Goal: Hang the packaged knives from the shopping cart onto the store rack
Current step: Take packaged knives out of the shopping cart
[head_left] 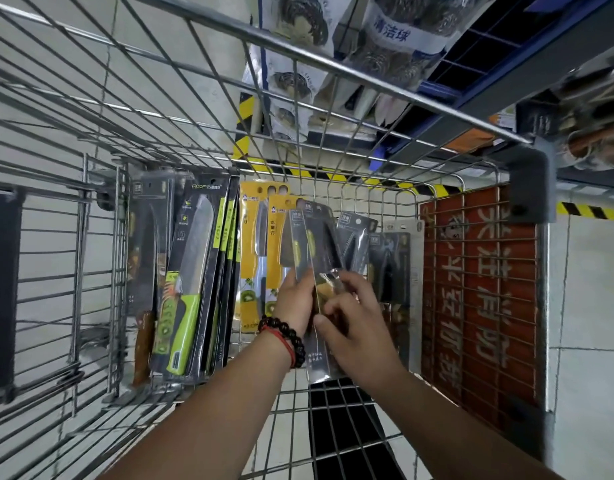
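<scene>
Head view. Shopping cart (pixel 298 53): packaged knives stand upright against its far wall. Left hand (pixel 295 299) and right hand (pixel 354 317): fingers of both curled round a bunch of grey knife packs (pixel 316 244) near the wall's middle. Green-handled knife pack (pixel 191 271) toward the left corner. Handling, judged: light, stiff card, slippery blister; hold by card edges, near the hang-hole.
</scene>
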The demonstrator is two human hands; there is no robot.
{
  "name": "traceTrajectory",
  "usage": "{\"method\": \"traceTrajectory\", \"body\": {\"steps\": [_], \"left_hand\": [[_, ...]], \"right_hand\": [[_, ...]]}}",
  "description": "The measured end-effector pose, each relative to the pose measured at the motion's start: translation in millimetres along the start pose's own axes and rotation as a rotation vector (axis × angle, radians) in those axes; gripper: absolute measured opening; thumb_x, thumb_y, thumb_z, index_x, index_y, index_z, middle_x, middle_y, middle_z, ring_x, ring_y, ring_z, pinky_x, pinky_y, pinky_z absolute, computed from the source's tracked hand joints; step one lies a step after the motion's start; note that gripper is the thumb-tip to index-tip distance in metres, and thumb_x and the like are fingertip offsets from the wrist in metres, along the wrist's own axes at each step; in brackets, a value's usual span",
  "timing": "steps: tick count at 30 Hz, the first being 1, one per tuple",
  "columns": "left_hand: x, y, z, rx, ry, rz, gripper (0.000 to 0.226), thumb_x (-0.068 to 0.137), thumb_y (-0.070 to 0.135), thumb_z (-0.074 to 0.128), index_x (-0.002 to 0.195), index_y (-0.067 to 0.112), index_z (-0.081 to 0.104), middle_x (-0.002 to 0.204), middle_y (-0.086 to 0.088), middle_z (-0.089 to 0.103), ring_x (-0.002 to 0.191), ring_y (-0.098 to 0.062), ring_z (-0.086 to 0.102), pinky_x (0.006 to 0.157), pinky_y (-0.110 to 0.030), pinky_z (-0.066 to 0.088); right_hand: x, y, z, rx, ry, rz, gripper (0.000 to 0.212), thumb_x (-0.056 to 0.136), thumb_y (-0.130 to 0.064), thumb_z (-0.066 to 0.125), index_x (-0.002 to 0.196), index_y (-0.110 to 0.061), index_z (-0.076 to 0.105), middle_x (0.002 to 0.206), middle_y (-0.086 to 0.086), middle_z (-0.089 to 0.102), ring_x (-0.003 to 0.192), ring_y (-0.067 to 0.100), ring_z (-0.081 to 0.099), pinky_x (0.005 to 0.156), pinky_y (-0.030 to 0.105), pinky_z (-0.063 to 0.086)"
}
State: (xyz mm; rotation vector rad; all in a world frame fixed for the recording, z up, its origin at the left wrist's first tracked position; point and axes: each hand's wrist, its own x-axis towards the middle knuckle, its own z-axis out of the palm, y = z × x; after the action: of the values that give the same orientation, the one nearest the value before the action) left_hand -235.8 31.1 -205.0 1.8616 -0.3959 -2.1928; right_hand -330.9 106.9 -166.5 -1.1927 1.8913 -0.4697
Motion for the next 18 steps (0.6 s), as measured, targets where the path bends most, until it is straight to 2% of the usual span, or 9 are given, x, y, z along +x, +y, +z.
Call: {"method": "traceTrajectory", "body": {"steps": [2, 3, 5, 7, 9, 12, 14, 16, 18], "left_hand": [[-9, 4, -1, -0.165, -0.085, -0.057, 0.056, 0.079, 0.071, 0.052, 0.102, 0.025, 0.073, 0.105, -0.009, 0.072, 0.091, -0.022, 0.069, 0.09, -0.043, 0.051], [-8, 4, -5, -0.21, -0.124, -0.071, 0.052, 0.083, 0.067, 0.051, 0.095, 0.022, 0.075, 0.093, -0.011, 0.073, 0.082, -0.024, 0.07, 0.083, -0.041, 0.054], [-7, 1, -9, -0.189, -0.14, -0.038, 0.048, 0.08, 0.058, 0.062, 0.107, 0.019, 0.068, 0.091, -0.01, 0.072, 0.083, -0.026, 0.07, 0.078, -0.042, 0.055], [-1, 0, -15, -0.119, -0.071, 0.036, 0.044, 0.075, 0.044, 0.075, 0.109, 0.021, 0.062, 0.098, -0.009, 0.072, 0.091, -0.029, 0.069, 0.083, -0.046, 0.055], [3, 2, -20, -0.064, -0.02, 0.073, 0.075, 0.061, 0.048, 0.084, 0.123, 0.018, 0.056, 0.108, -0.008, 0.07, 0.095, -0.027, 0.067, 0.084, -0.044, 0.055], [3, 13, -32, -0.08, -0.003, 0.137, 0.114, 0.044, 0.062, 0.086, 0.141, 0.021, 0.042, 0.128, -0.005, 0.061, 0.108, -0.025, 0.062, 0.091, -0.045, 0.051], [6, 19, -41, -0.131, 0.022, 0.138, 0.125, 0.036, 0.064, 0.088, 0.142, 0.018, 0.04, 0.132, -0.008, 0.059, 0.116, -0.033, 0.058, 0.098, -0.057, 0.045], [6, 19, -46, -0.181, 0.005, 0.168, 0.11, 0.042, 0.055, 0.09, 0.134, 0.013, 0.048, 0.123, -0.012, 0.063, 0.116, -0.044, 0.056, 0.097, -0.065, 0.042], [1, 22, -47, -0.188, -0.045, 0.173, 0.086, 0.052, 0.047, 0.09, 0.124, 0.014, 0.056, 0.121, -0.019, 0.063, 0.117, -0.049, 0.053, 0.095, -0.07, 0.039]], "right_hand": [[0, -3, 1, -0.063, -0.039, 0.003, 0.016, 0.084, -0.031, 0.073, 0.088, -0.024, 0.059, 0.148, -0.017, 0.029, 0.137, 0.004, 0.028, 0.107, 0.021, 0.029], [1, -4, 1, -0.078, -0.055, 0.015, 0.017, 0.083, -0.033, 0.073, 0.09, -0.025, 0.06, 0.147, -0.018, 0.029, 0.137, 0.004, 0.027, 0.109, 0.025, 0.031], [3, -9, 0, -0.057, -0.062, -0.014, 0.018, 0.084, -0.038, 0.069, 0.094, -0.025, 0.062, 0.145, -0.015, 0.033, 0.136, 0.009, 0.032, 0.11, 0.035, 0.037], [4, -14, -2, 0.03, -0.036, -0.113, 0.023, 0.089, -0.041, 0.057, 0.103, -0.025, 0.064, 0.139, -0.01, 0.044, 0.13, 0.014, 0.043, 0.105, 0.044, 0.041], [9, -17, -6, 0.124, 0.101, -0.113, 0.024, 0.092, -0.036, 0.051, 0.11, -0.024, 0.062, 0.129, -0.007, 0.051, 0.12, 0.008, 0.05, 0.101, 0.04, 0.043], [27, -11, -9, 0.226, 0.36, 0.302, 0.019, 0.093, -0.024, 0.055, 0.112, -0.026, 0.056, 0.119, -0.005, 0.054, 0.098, 0.005, 0.056, 0.088, 0.033, 0.049], [40, 5, -2, 0.274, 0.274, 0.702, 0.039, 0.088, -0.031, 0.065, 0.123, -0.022, 0.051, 0.126, 0.002, 0.056, 0.101, 0.018, 0.06, 0.088, 0.038, 0.051], [45, 18, 15, 0.123, 0.074, 0.858, 0.073, 0.079, -0.048, 0.072, 0.135, -0.014, 0.04, 0.136, 0.009, 0.049, 0.119, 0.03, 0.053, 0.097, 0.044, 0.048], [43, 23, 33, -0.089, -0.019, 0.852, 0.089, 0.076, -0.056, 0.073, 0.139, -0.01, 0.031, 0.142, 0.012, 0.037, 0.129, 0.034, 0.042, 0.101, 0.047, 0.041]]}}
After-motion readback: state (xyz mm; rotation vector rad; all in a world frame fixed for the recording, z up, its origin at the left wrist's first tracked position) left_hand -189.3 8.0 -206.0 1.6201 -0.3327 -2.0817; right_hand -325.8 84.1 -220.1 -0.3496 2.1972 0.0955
